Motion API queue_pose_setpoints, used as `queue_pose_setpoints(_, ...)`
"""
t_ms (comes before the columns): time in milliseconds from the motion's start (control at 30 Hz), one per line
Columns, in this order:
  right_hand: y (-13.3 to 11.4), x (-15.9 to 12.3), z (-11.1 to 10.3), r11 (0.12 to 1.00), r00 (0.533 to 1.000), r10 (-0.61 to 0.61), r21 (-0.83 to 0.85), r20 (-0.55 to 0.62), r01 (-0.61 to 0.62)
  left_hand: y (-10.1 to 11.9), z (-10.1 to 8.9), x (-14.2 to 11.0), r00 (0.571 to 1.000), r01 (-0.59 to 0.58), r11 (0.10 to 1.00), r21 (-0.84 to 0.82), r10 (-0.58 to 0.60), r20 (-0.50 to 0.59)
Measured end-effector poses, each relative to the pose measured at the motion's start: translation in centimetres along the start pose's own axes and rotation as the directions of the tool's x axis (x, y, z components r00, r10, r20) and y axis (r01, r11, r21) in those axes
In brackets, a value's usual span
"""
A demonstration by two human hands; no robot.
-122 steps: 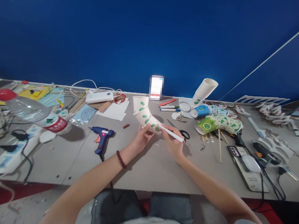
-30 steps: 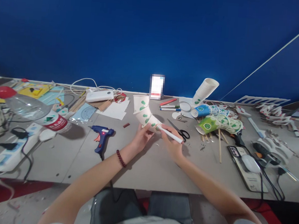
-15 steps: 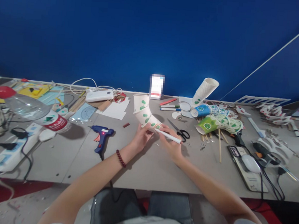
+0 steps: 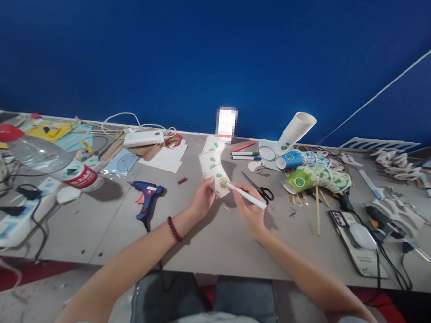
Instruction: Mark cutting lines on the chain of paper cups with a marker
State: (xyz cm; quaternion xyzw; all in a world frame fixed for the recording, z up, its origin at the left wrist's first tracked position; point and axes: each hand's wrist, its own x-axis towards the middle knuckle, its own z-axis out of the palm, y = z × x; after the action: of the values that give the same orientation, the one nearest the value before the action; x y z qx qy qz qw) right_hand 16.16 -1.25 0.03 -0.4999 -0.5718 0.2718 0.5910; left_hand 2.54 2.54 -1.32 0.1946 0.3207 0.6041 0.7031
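My left hand (image 4: 200,201) grips the near end of a bent tube of nested white paper cups with green spots (image 4: 213,162), held just above the grey table (image 4: 210,240). The tube's far end points away toward the blue wall. My right hand (image 4: 249,209) is closed around a white marker pen (image 4: 248,197), and the pen's tip touches a round green-and-orange mark on the bottom of the nearest cup. A dark red bead bracelet sits on my left wrist.
A blue glue gun (image 4: 146,196) lies left of my hands, black scissors (image 4: 260,188) just right. Further right are a pile of printed cups (image 4: 312,175), wooden sticks, a phone (image 4: 353,240) and cables. A water bottle (image 4: 49,162) and power strip lie at left. Markers (image 4: 245,155) sit behind.
The cup tube has turned in my left hand, its far end swinging right and away from me. The pen tip now rests on the cup's bottom instead of its side.
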Motion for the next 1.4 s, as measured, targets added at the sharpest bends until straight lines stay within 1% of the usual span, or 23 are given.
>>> queue_pose_setpoints(133, -0.2, -0.1, 0.0, 1.0, 1.0, -0.015, -0.017, 0.018, 0.015, 0.2, 0.0, -0.3, 0.997, 0.065, 0.997, 0.042, -0.063, -0.035)
queue_pose_setpoints(233, 0.0, -0.1, 0.0, 1.0, 0.999, -0.025, -0.001, 0.04, 0.025, 0.4, 0.2, -0.5, 0.998, 0.061, 0.998, 0.033, -0.06, -0.031)
queue_pose_setpoints(367, 0.6, -0.3, 0.1, 0.997, 0.999, 0.019, 0.078, 0.037, -0.022, 0.3, 0.3, -0.6, 0.997, 0.051, 0.998, 0.021, -0.05, -0.054)
queue_pose_setpoints(467, 0.8, -0.4, 0.3, 0.988, 0.999, 0.053, 0.144, 0.009, -0.053, 0.1, 0.1, -0.6, 0.997, 0.065, 0.997, 0.03, -0.064, -0.032)
queue_pose_setpoints(600, 0.6, -0.5, 0.4, 0.977, 0.998, 0.045, 0.204, 0.054, -0.055, 0.0, 0.0, -0.6, 0.998, 0.056, 0.997, 0.058, -0.055, -0.027)
queue_pose_setpoints(833, 0.5, -0.4, 0.4, 0.984, 0.997, -0.028, 0.175, 0.072, 0.015, 0.2, 0.5, -0.8, 0.999, 0.029, 0.996, 0.087, -0.026, -0.036)
queue_pose_setpoints(933, 0.6, -0.3, 0.4, 0.989, 0.998, -0.021, 0.146, 0.067, 0.011, 0.2, 0.5, -0.9, 0.999, 0.024, 0.995, 0.094, -0.02, -0.045)
queue_pose_setpoints(1100, 0.8, -0.3, 0.3, 0.993, 0.999, -0.005, 0.114, 0.051, 0.0, 0.1, 0.5, -0.8, 0.999, 0.018, 0.995, 0.094, -0.015, -0.029)
queue_pose_setpoints(1233, 0.6, -0.4, 0.3, 0.992, 0.997, -0.03, 0.125, 0.076, 0.021, 0.0, 0.3, -0.8, 0.999, 0.027, 0.995, 0.092, -0.024, -0.043)
queue_pose_setpoints(1400, 0.3, -0.4, 0.3, 0.992, 0.993, -0.058, 0.114, 0.099, 0.047, 0.0, 0.1, -0.7, 1.0, 0.024, 0.996, 0.083, -0.022, -0.019)
